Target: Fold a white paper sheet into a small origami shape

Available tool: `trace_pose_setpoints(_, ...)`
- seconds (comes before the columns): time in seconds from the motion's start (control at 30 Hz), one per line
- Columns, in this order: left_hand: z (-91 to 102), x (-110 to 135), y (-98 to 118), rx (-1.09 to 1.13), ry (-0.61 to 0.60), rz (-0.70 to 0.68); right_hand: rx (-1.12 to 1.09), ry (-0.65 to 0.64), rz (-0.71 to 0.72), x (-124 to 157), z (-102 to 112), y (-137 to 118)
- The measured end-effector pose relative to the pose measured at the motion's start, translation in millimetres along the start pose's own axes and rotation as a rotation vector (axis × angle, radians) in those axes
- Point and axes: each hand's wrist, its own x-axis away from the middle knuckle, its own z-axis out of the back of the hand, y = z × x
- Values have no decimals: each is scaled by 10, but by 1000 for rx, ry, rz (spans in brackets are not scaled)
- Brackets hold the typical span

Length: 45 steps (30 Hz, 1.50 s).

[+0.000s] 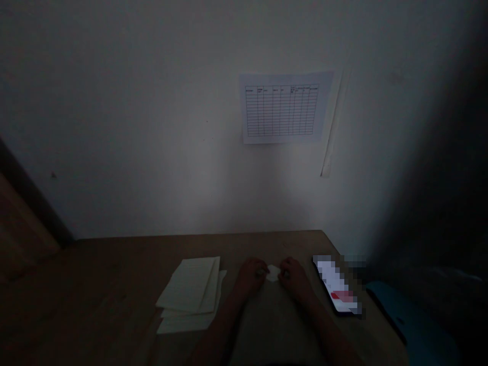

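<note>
The scene is dim. My left hand [252,274] and my right hand [293,274] rest side by side on a brown wooden table [114,274], fingers curled. Between them they pinch a small white piece of paper [273,273], each hand gripping one side of it. A stack of white paper sheets [192,295] lies on the table just left of my left hand. Both forearms reach in from the bottom edge.
A phone [337,284] with a lit screen lies right of my right hand. A blue object [412,320] sits past the table's right edge. A printed grid sheet [284,108] hangs on the pale wall behind. A dark wooden panel stands at far left.
</note>
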Motion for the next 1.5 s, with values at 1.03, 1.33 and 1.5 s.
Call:
trace_pose_setpoints(1.03, 80, 45, -46, 4, 122, -67, 9, -49, 141, 68, 37, -23)
trace_pose_setpoints(1.33, 104, 23, -22, -132, 25, -55, 73, -32, 85, 101, 43, -44)
trace_pose_setpoints(1.5, 93, 70, -37, -143, 60, -42, 37, -40, 80, 112, 64, -47)
